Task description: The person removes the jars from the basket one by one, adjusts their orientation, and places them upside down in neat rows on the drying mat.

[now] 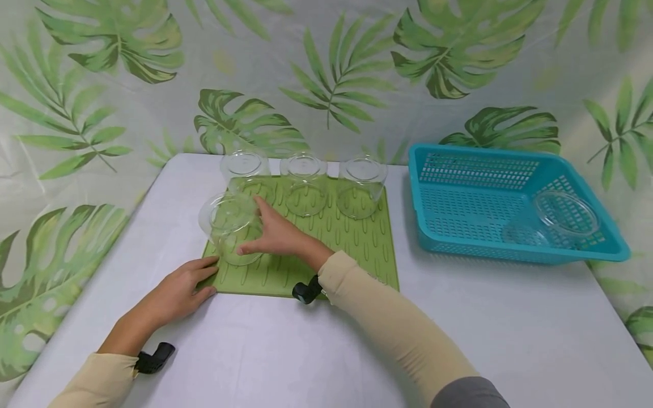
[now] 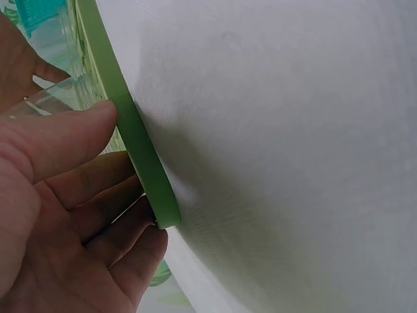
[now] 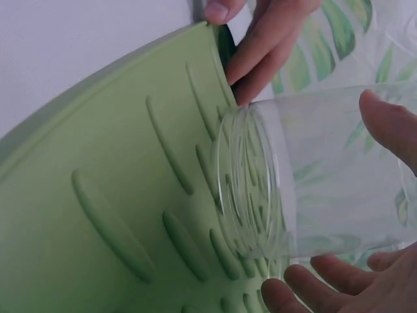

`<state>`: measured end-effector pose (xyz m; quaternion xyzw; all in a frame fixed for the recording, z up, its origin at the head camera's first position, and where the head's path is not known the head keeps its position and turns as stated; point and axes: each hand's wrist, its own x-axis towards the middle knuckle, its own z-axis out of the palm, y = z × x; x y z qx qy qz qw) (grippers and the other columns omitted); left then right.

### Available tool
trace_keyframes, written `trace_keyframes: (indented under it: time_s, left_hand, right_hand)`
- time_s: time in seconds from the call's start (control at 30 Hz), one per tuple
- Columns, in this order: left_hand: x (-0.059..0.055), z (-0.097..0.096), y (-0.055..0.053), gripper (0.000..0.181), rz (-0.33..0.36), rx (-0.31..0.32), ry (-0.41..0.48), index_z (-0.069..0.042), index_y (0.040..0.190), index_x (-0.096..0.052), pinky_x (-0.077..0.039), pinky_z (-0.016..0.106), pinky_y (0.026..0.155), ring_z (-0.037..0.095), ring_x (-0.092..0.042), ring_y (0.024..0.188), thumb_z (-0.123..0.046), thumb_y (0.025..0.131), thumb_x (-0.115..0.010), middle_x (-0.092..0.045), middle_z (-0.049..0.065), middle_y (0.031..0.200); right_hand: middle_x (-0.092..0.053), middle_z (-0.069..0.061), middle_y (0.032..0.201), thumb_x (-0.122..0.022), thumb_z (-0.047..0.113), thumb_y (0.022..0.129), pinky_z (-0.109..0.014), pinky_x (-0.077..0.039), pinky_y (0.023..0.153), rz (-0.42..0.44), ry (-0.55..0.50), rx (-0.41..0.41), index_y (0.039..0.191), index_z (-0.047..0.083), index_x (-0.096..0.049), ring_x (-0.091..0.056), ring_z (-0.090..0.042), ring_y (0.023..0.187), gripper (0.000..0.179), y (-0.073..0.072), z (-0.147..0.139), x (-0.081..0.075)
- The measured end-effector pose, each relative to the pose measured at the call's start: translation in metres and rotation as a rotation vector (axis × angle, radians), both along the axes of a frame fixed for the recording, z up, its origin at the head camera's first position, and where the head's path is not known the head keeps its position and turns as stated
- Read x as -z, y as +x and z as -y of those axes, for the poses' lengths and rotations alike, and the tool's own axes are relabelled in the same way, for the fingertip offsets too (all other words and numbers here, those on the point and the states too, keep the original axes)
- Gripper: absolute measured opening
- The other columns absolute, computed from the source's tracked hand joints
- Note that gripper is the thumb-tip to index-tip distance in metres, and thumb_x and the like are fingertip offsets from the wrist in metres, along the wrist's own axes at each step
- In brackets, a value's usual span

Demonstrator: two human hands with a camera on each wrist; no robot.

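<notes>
A clear jar (image 1: 236,241) stands ridged end down on the green ribbed mat (image 1: 326,266), near its left side. My right hand (image 1: 278,232) is around that jar, thumb in front and fingers behind. In the right wrist view the fingers (image 3: 303,287) look spread and loose beside the jar's wall; whether they touch it is hard to tell. My left hand (image 1: 183,286) holds the mat's front left corner, the thumb (image 2: 85,134) against the front edge and the fingers along the left edge.
Three more clear jars, a left one (image 1: 245,164), a middle one (image 1: 304,167) and a right one (image 1: 362,170), line the mat's back. To the right sits a turquoise basket (image 1: 423,238) with a clear jar (image 1: 566,215) tilted inside. A leaf-printed cloth (image 1: 331,73) hangs behind the white table.
</notes>
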<state>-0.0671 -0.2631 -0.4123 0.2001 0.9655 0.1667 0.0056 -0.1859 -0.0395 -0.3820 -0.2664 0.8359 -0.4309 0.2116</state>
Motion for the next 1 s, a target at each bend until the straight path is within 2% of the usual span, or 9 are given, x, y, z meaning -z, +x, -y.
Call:
trace_keyframes:
  time_s: [0.2,0.37,0.6,0.73,0.83,1.0]
  left_hand:
    - [-0.001,-0.002,0.0,0.04,0.016,-0.014,0.004,0.013,0.121,-0.064,-0.047,0.059,0.102,0.048,-0.053,0.126,-0.007,0.087,-0.072,-0.057,0.028,0.137]
    - [-0.002,-0.001,0.0,0.041,0.024,-0.026,0.0,0.013,0.121,-0.063,-0.046,0.059,0.103,0.048,-0.052,0.127,-0.008,0.088,-0.071,-0.056,0.028,0.137]
    - [0.0,-0.002,-0.001,0.041,0.018,-0.022,0.003,0.014,0.121,-0.063,-0.046,0.059,0.102,0.049,-0.053,0.126,-0.008,0.087,-0.072,-0.057,0.028,0.136]
    - [0.001,-0.004,-0.001,0.041,0.018,-0.023,0.009,0.013,0.121,-0.064,-0.046,0.059,0.102,0.048,-0.053,0.126,-0.007,0.087,-0.072,-0.057,0.028,0.136]
    - [0.001,-0.004,-0.001,0.041,0.018,-0.024,0.008,0.013,0.121,-0.064,-0.046,0.059,0.103,0.048,-0.053,0.126,-0.008,0.087,-0.072,-0.057,0.028,0.136]
    - [-0.001,-0.004,-0.002,0.041,0.024,-0.029,0.005,0.014,0.121,-0.063,-0.046,0.059,0.103,0.049,-0.053,0.126,-0.007,0.086,-0.073,-0.057,0.028,0.137]
  right_hand:
    - [-0.039,-0.014,0.156,-0.082,0.034,0.082,-0.046,-0.042,0.115,-0.014,0.023,-0.004,0.161,0.017,-0.003,-0.046,-0.032,0.14,0.112,0.001,-0.005,0.0]
    - [-0.038,-0.015,0.157,-0.079,0.031,0.085,-0.048,-0.041,0.116,-0.015,0.018,-0.033,0.16,0.014,-0.004,-0.044,-0.033,0.142,0.108,0.005,-0.011,-0.006]
    - [-0.032,-0.016,0.16,-0.078,0.03,0.086,-0.046,-0.039,0.117,-0.059,0.055,-0.065,0.161,0.015,0.0,-0.038,-0.032,0.147,0.109,0.013,-0.022,-0.012]
    - [-0.029,-0.012,0.163,-0.076,0.03,0.087,-0.044,-0.041,0.116,-0.122,0.093,-0.092,0.161,0.017,-0.003,-0.038,-0.029,0.147,0.105,0.021,-0.038,-0.016]
    - [-0.033,-0.011,0.161,-0.074,0.029,0.089,-0.043,-0.044,0.114,-0.182,0.121,-0.128,0.161,0.016,-0.009,-0.041,-0.029,0.145,0.098,0.028,-0.056,-0.02]
    - [-0.039,-0.012,0.157,-0.072,0.029,0.09,-0.045,-0.046,0.111,-0.221,0.138,-0.169,0.16,0.014,-0.015,-0.046,-0.031,0.141,0.091,0.039,-0.088,-0.028]
